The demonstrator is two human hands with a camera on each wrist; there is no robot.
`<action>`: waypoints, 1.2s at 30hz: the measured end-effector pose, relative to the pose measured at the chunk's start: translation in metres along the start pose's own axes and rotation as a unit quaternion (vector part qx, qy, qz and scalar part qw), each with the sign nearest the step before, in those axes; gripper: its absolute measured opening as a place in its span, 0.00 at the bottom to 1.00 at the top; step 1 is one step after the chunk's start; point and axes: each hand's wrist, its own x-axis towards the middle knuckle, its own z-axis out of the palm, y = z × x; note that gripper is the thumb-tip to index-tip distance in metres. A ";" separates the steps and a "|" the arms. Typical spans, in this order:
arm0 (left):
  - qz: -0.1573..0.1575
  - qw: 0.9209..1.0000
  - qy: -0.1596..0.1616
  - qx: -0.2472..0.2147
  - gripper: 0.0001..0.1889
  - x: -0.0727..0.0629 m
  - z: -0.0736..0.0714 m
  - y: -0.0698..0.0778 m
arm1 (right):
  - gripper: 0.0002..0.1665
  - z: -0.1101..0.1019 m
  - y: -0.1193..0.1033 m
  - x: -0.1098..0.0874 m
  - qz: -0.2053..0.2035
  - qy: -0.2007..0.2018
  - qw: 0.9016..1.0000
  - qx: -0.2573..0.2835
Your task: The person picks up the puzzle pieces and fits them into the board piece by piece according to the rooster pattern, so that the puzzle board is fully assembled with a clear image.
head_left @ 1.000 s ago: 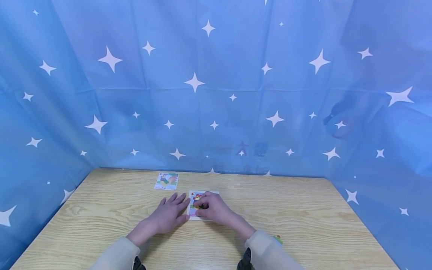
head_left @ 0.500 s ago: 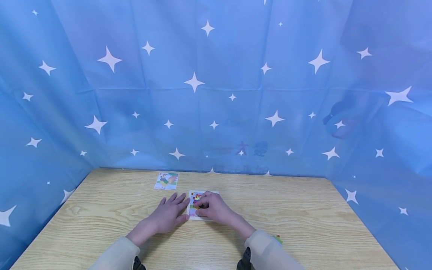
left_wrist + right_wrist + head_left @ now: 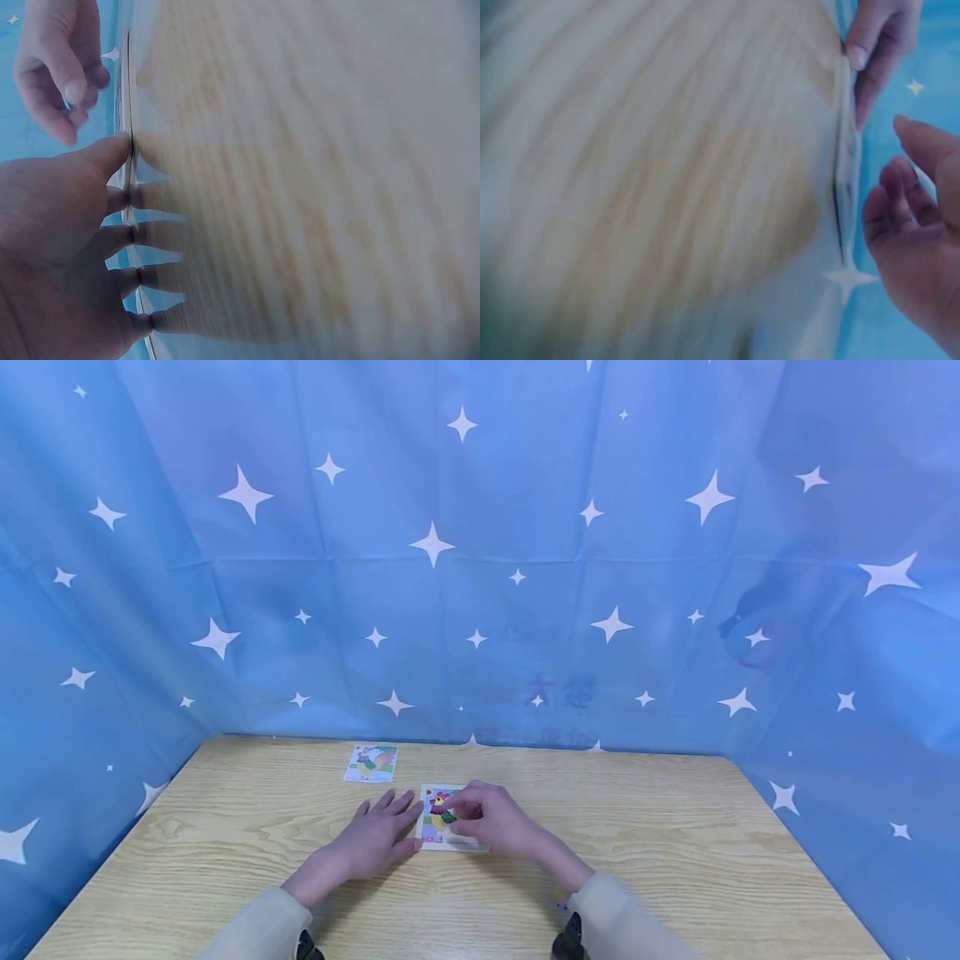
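A small white-edged board with a colourful rooster picture (image 3: 440, 814) lies on the table in the head view. Spread out flat, my left hand (image 3: 375, 839) rests on the wood with its thumb and fingertips at the board's left edge. Over the right part of the board hovers my right hand (image 3: 495, 818), its fingers bent and the thumb apart from them. Nothing shows between those fingers in the right wrist view, where the hand (image 3: 922, 217) stands off the tabletop. Part of the rooster is hidden beneath the right hand.
A card with a paler rooster picture (image 3: 371, 762) lies farther back, left of the board. By the right sleeve a small purple bit (image 3: 562, 907) peeks out. The wooden table (image 3: 660, 827) meets a blue star-patterned curtain (image 3: 517, 610) at its back and sides.
My right hand has lifted off the rooster picture and moved a little right, uncovering more of it. The green piece by the right sleeve is now covered. My left hand has stayed put.
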 end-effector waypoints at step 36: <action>0.026 0.999 0.017 -0.020 0.32 0.007 0.016 -0.016 | 0.17 -0.082 0.032 -0.133 0.054 -0.070 0.996 0.020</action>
